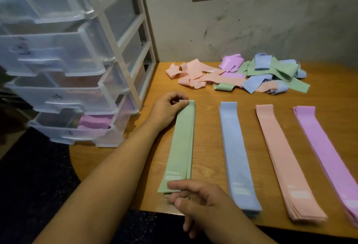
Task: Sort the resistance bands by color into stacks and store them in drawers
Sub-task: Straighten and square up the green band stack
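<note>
The green stack (182, 143) lies flat on the worktop (209, 96), leftmost of four. The left hand (166, 108) pinches its far end at 12 o'clock between curled fingers and thumb. The right hand (203, 201) holds the near end at 6 o'clock, index finger on top and the other fingers curled below; its thumb is hidden.

Toward 3 o'clock lie the blue stack (236, 156), the peach stack (284, 162) and the purple stack (327, 156), the last cut off by the frame edge. The unsorted pile (242, 75) sits at 1 o'clock. The drawer unit (77, 69) stands at 10 o'clock; its labels are illegible.
</note>
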